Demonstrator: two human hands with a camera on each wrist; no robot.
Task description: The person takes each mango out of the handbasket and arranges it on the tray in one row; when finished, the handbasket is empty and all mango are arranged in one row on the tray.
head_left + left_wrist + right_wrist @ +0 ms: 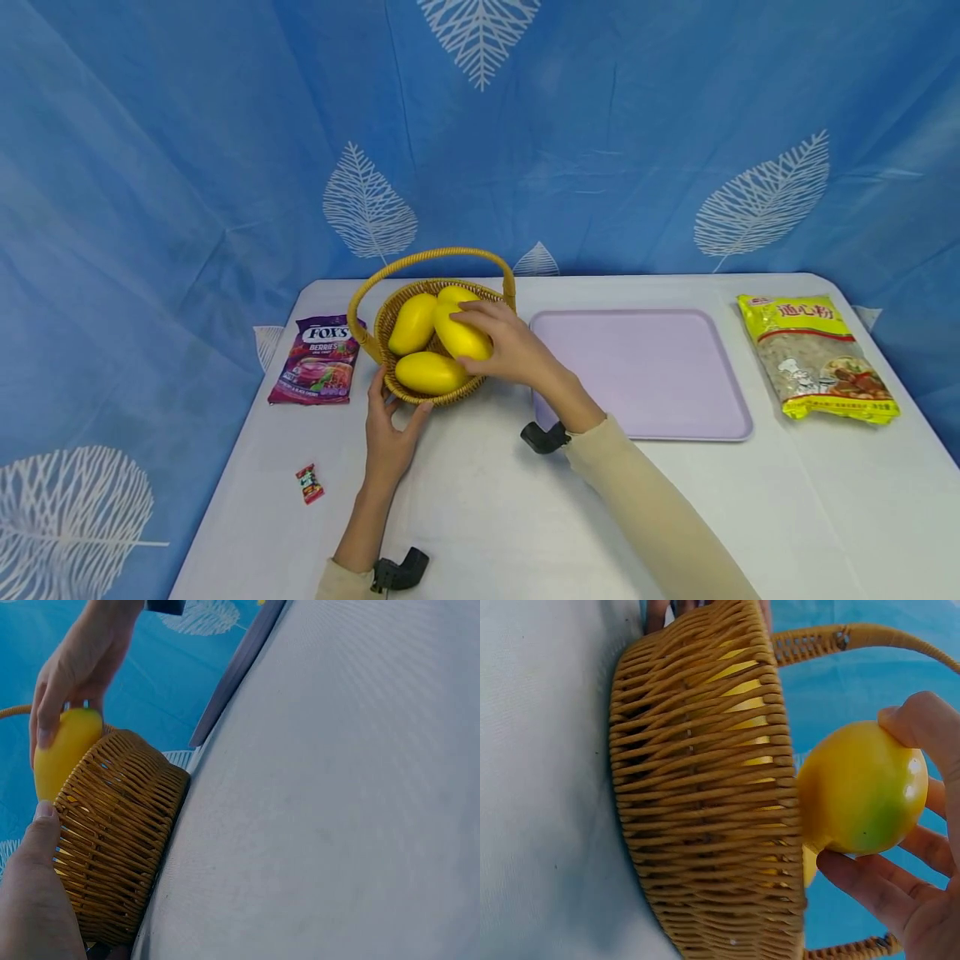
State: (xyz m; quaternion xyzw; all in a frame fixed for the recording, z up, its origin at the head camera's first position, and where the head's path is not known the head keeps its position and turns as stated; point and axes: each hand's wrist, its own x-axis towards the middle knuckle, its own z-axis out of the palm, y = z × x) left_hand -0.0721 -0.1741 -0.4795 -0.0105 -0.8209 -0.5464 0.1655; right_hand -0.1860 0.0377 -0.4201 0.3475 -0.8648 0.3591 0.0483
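Observation:
A wicker basket with a tall arched handle stands on the table, holding several yellow mangoes. My right hand grips one mango at the basket's right side. In the right wrist view that mango shows a green patch, thumb on one side and fingers on the other, at the rim. My left hand holds the basket's near left side. Its thumb presses the rim in the left wrist view, while its other fingers are mostly hidden there.
Right of the basket lies a lilac tray. A yellow pasta bag is at the far right. Left of the basket are a purple Fox's candy bag and a small wrapped candy. A blue leaf-patterned cloth hangs behind the table.

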